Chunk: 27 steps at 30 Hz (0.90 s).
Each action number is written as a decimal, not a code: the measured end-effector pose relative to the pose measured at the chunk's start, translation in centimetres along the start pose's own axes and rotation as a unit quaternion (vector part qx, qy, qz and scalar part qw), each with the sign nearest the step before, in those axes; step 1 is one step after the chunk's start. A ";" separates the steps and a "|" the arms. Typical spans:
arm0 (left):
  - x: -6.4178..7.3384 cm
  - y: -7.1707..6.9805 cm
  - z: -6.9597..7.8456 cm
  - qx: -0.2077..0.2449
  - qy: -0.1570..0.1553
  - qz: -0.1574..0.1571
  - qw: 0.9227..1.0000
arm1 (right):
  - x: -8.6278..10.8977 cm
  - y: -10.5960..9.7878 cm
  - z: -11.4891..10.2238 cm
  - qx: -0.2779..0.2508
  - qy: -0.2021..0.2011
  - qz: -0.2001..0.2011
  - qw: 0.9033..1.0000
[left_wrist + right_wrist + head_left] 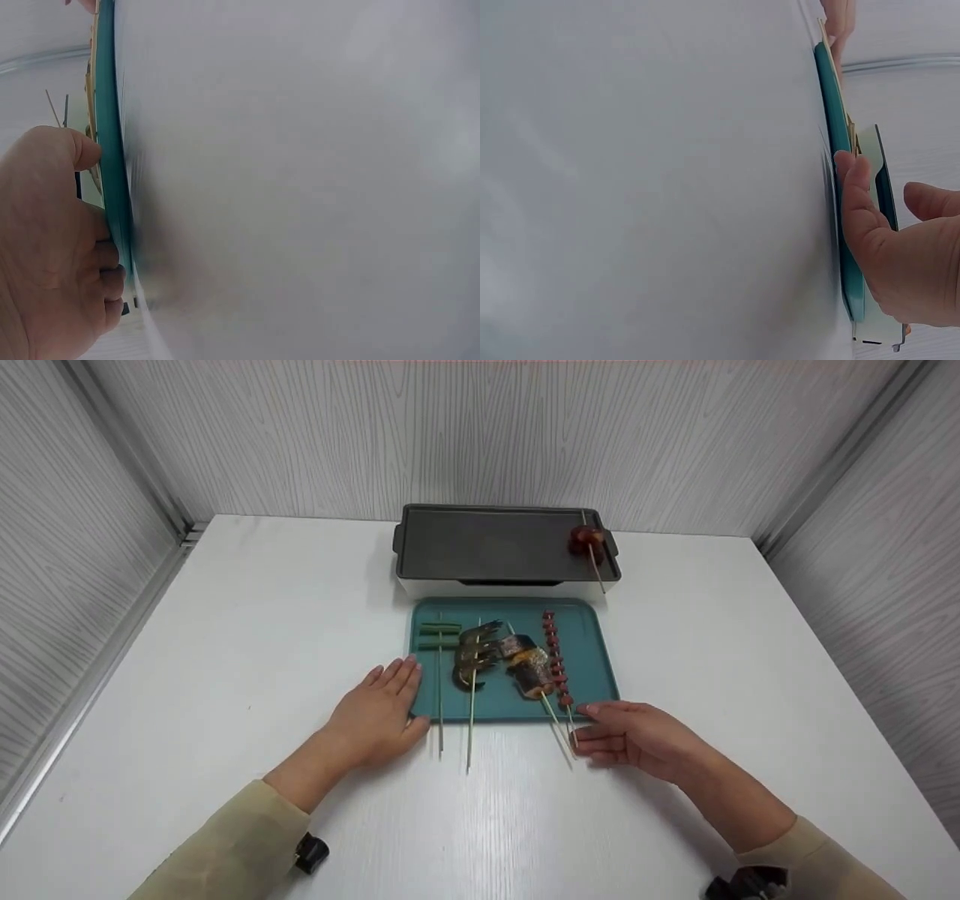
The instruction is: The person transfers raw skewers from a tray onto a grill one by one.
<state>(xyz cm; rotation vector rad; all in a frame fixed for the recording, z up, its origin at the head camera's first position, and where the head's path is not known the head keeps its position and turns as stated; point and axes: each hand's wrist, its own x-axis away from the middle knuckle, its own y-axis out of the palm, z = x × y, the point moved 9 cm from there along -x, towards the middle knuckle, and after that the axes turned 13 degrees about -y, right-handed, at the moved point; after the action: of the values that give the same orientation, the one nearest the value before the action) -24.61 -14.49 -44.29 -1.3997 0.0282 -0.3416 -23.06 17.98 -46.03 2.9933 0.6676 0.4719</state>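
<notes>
My left hand point(379, 716) rests beside the left edge of a teal tray point(510, 711), fingers extended along it and thumb at the near corner. At the tray's near right corner, my right hand point(637, 739) has its fingertips by the skewer ends; its thumb stands apart from the fingers in the right wrist view. On the tray lie a skewer of green vegetable pieces point(440, 645), a shrimp skewer point(474, 654), a skewer of dark-skinned fish chunks point(531, 667) and a skewer of small red pieces point(555, 656). Their sticks overhang the front edge.
Behind the tray stands a white-based grill with a dark rectangular plate point(487, 544). A skewer of glossy dark-red food point(585, 542) lies at its right end, the stick overhanging the front. Wood-grain panels point(480, 435) enclose the white table point(465, 832) at the back and sides.
</notes>
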 end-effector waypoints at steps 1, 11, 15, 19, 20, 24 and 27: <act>0.0 0.0 0.0 0.000 0.000 0.001 1.000 | 0.0 0.1 0.0 -0.001 0.001 0.000 1.000; 0.0 -0.1 0.1 -0.001 0.003 0.005 1.000 | -0.2 0.2 -0.1 -0.013 -0.002 -0.007 1.000; 0.0 -0.2 0.1 0.000 0.002 0.004 1.000 | -0.3 0.1 0.0 -0.023 -0.001 -0.002 1.000; -0.1 -0.1 0.1 0.003 0.002 0.001 1.000 | -0.3 0.1 0.0 -0.022 -0.006 -0.002 1.000; -0.1 -0.1 0.1 0.003 0.002 0.000 1.000 | -0.3 0.1 -0.1 -0.021 -0.007 -0.002 1.000; -0.1 0.0 0.0 -0.001 0.001 -0.002 1.000 | -0.1 0.0 -0.2 -0.021 -0.004 0.011 1.000; -0.2 0.1 -0.1 -0.003 -0.001 -0.003 1.000 | 0.2 -0.1 -0.3 -0.015 -0.002 0.019 1.000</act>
<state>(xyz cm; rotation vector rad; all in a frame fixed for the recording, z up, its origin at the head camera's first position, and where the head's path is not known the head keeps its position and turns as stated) -24.78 -14.49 -44.43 -1.4060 0.0236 -0.3466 -23.07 18.14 -45.67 2.9817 0.5988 0.4729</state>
